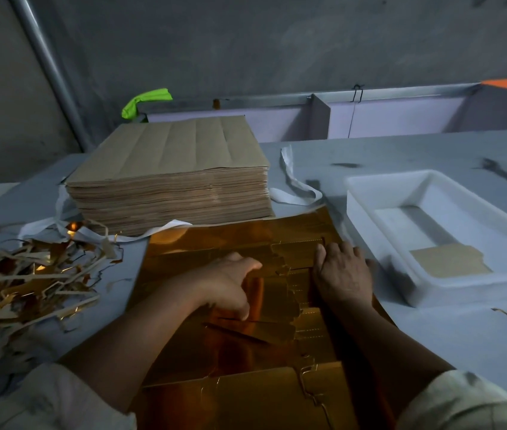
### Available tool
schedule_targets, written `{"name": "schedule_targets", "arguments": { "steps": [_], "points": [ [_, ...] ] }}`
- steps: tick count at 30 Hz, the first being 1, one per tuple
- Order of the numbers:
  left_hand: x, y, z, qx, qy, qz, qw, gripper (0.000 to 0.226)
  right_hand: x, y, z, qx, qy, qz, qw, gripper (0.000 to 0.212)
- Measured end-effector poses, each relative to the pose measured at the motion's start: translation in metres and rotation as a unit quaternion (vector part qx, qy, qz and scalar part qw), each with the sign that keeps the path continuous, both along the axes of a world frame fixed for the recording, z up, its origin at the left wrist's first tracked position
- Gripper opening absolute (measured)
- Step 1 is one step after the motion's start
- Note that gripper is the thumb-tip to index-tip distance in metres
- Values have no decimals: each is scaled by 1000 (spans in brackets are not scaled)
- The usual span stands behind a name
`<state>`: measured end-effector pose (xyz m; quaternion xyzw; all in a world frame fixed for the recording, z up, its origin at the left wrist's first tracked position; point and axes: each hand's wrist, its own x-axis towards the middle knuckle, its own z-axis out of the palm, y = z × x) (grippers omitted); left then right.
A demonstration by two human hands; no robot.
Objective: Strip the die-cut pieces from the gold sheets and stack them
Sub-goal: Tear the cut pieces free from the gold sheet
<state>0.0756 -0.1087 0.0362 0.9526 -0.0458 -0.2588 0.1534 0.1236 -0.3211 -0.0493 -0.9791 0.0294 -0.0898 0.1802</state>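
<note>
One thin gold sheet (215,240) lies on the table (416,156), likely light, slick and crease-prone; right hand (342,276) presses it flat, left hand (225,287) curls at a die-cut edge, grip unclear.

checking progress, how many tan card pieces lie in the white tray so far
1: a tan piece at the near end of the white tray; more could lie hidden beneath it.

gold sheet (230,398) runs off near edge; scrap pile (13,283) cut at left; white tray (367,218) clipped at right.
</note>
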Motion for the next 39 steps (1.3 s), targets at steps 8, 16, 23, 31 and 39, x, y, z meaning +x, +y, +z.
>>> {"name": "schedule_targets", "arguments": {
  "steps": [8,16,23,31,39],
  "points": [
    [-4,-9,-8,79,20,-53,995,106,0,-1,1,-7,4,-1,1000,50],
    [-4,-8,-11,122,10,-70,990,111,1,0,-3,-9,2,-5,1000,46],
    [-5,-11,-11,115,18,-71,991,109,3,-2,-5,-14,6,-3,1000,43],
    [4,-7,-3,63,21,-38,997,86,5,-2,-7,-17,4,-5,1000,42],
    [18,14,1,-186,5,205,961,74,4,-2,-6,-8,6,1,1000,40]
  ]
}}
